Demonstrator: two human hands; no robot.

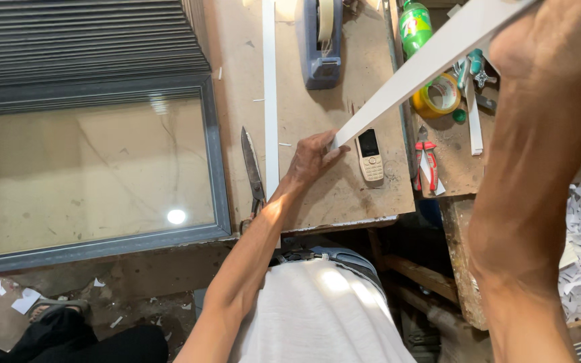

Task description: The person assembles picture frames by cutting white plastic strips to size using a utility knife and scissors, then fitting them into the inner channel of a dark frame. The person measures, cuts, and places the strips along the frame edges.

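Pinching the lower end of a long white strip [411,74], the left hand [311,158] keeps its grip closed on it against the surface [317,195]. The right hand [539,40] raises the far end, its grip hidden; scissors [253,168] lie untouched just left of the left grip, so any cutting looks not yet begun.

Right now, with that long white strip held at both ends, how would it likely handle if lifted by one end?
The white strip spans straight between the left hand and right hand, so probably fairly stiff. It looks thin, so likely light and somewhat springy.

Worn wooden workbench [344,195] beside a framed glass pane [89,175] — paper-littered floor [8,296] below.
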